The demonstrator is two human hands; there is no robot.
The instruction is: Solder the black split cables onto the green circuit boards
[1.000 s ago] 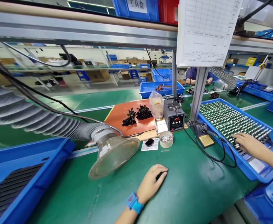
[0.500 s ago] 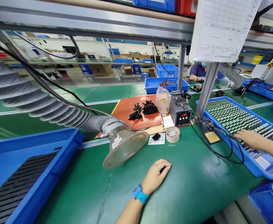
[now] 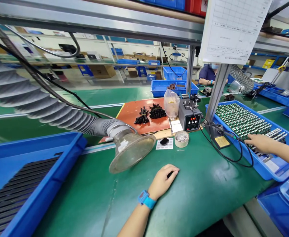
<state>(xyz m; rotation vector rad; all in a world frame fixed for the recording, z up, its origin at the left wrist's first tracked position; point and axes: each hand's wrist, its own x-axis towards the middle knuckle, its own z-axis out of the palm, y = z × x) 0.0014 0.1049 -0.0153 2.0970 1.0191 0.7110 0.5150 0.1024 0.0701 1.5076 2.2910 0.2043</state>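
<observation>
My left hand [image 3: 162, 180], with a blue wrist strap [image 3: 146, 199], rests on the green mat [image 3: 188, 200]. Its thumb and fingers are curled together; the dark gap between them does not show what they hold, if anything. Over the left edge of a blue tray of small circuit boards [image 3: 243, 120] is my right hand [image 3: 261, 144], fingers stretched leftward and partly apart, with nothing visible in them. Its fingertips are close to the boards and to the soldering iron's handle and cable [image 3: 236, 140], whose stand [image 3: 219, 140] is just left of the tray.
A fume extractor hood [image 3: 132, 153] hangs left of centre. Behind the mat stand a soldering station [image 3: 190, 115], a round tub [image 3: 181, 139] and black cable bundles [image 3: 141, 117]. A blue tray of black strips [image 3: 70, 154] lies left. Another person [image 3: 207, 75] sits across.
The view has shifted slightly. My right hand's fingers have lifted and straightened toward the left, near the tray edge. My left hand keeps its curled pose on the mat.
</observation>
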